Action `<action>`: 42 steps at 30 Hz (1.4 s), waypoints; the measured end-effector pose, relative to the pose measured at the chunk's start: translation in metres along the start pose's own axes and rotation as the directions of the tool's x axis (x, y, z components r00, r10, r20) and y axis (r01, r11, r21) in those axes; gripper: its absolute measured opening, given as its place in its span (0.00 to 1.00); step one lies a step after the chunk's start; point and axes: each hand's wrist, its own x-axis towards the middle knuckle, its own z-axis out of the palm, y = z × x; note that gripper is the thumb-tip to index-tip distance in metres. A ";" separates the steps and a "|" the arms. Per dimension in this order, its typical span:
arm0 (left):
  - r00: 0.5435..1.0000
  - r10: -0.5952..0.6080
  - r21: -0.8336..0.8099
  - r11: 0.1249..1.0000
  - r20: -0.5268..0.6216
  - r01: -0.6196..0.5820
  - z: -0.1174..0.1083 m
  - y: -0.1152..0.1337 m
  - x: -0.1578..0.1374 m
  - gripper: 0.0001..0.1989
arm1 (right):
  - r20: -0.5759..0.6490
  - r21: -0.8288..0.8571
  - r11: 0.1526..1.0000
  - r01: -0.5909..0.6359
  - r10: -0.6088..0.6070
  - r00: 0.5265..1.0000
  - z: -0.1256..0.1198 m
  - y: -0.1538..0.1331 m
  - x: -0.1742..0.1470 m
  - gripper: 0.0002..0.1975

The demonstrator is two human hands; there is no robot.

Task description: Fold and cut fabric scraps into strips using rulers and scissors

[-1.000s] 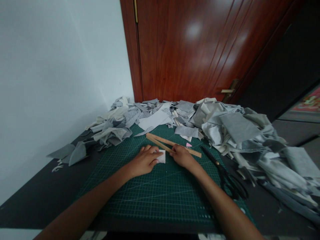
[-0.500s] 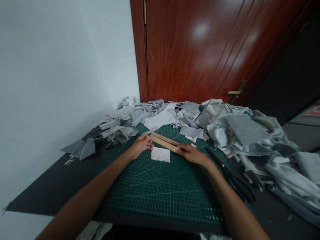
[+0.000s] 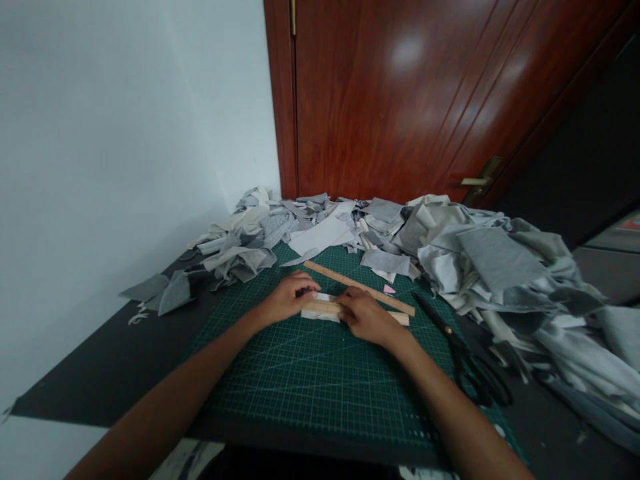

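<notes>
A wooden ruler [image 3: 323, 307] lies across a small white fabric piece [image 3: 320, 316] on the green cutting mat [image 3: 320, 380]. My left hand [image 3: 290, 298] is closed at the ruler's left end, fingers curled against it. My right hand [image 3: 364, 315] grips the same ruler near its middle, and its right end shows beyond that hand. Behind both hands a second wooden ruler [image 3: 357, 287] rests slantwise on the mat, apart from the fingers. Part of the white fabric is hidden under the ruler and fingers.
Large black scissors [image 3: 457, 347] lie right of the mat's middle, near my right forearm. A pink chalk piece [image 3: 389, 289] sits beyond the second ruler. Grey fabric scraps [image 3: 495, 257] are heaped along the right and back. More scraps [image 3: 240, 260] lie at the left, by the wall.
The ruler has come down and toward me onto the white fabric. My left hand has closed on its end, and my right hand has moved left along it. The second ruler lies separate behind.
</notes>
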 end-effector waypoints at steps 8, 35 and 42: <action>0.928 0.141 0.296 0.922 0.345 -0.250 -0.001 0.011 -0.009 0.09 | 0.038 -0.066 0.998 0.004 -0.001 0.999 -0.006 -0.003 -0.002 0.10; 0.929 0.060 0.140 0.983 0.366 -0.119 -0.013 0.000 -0.008 0.03 | 0.051 0.124 0.992 0.004 -0.011 0.999 0.003 0.000 -0.002 0.09; 0.923 0.021 0.141 0.987 0.383 -0.081 -0.013 -0.004 -0.007 0.07 | 0.069 0.103 0.994 -0.019 0.012 0.998 0.002 -0.002 -0.003 0.09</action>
